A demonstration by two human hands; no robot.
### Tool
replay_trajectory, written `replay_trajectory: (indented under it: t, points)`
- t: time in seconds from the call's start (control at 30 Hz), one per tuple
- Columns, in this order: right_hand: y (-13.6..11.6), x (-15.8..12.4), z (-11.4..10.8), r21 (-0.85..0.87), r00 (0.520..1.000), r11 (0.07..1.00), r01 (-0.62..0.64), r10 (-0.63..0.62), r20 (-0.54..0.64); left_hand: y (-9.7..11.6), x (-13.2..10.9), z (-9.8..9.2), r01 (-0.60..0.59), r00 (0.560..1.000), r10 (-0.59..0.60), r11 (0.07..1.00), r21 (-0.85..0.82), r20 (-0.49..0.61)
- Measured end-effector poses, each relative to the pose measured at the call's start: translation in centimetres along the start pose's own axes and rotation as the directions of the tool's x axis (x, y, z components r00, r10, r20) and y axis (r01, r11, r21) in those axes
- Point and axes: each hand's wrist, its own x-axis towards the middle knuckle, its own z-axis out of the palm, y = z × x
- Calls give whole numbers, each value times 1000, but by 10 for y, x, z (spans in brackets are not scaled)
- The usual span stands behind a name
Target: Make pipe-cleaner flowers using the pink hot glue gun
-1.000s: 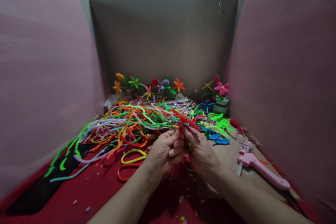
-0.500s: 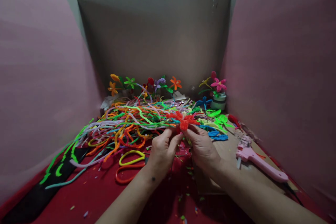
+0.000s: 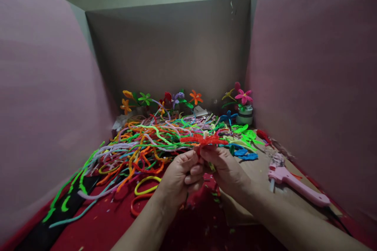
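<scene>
Pinching the red flower (image 3: 203,140) from below, our left hand (image 3: 181,176) and right hand (image 3: 229,166) meet above the red tabletop (image 3: 88,223), thumbs and fingertips pressed together at its base. Our left forearm covers part of a yellow handle loop (image 3: 146,178) and a red handle loop (image 3: 132,206). Beside our right arm, a pink glue gun (image 3: 296,184) lies on brown cardboard (image 3: 253,182). Past our fingers come blue fuzzy pieces (image 3: 249,157) and bright green pieces (image 3: 250,136); a tangle of fuzzy stems (image 3: 147,137) spreads behind the flower, which hides some of it. Farther back we see an orange flower (image 3: 196,97) and, over a pale jar (image 3: 244,120), a pink flower (image 3: 244,96), before a grey panel (image 3: 171,55).

Half a second ago a red knob faced us; now we have tipped the flower so its petals fan out side-on, nearly level. They look narrow and fuzzy, with a pale tuft rising at the centre.
</scene>
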Motion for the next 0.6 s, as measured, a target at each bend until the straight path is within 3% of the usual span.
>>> replay_trajectory:
  t: [0.1,0.23,0.3,0.37,0.4,0.47,0.6]
  points:
    - [1,-1,0,9,998,998,58,-58,6,1,0,-1,-7,1000,7,999,42,4]
    - [-2,-3,3,-34,990,993,110,-107,93,7,-2,7,-120,985,153,939,321,-79]
    - [-6,-3,5,-72,980,978,194,-190,67,11,-3,10,-203,937,318,833,514,-146]
    - [-10,-4,6,-129,956,948,292,-295,-4,15,-4,10,-236,861,459,743,626,-219]
    - [-12,-4,6,-156,942,933,325,-333,-31,16,-5,10,-244,836,486,745,621,-255]
    - [-13,-4,6,-196,928,913,358,-371,-32,19,-6,8,-284,833,470,816,504,-293]
    - [-13,-7,5,-289,920,878,381,-391,23,23,-11,8,-296,906,356,919,260,-227]
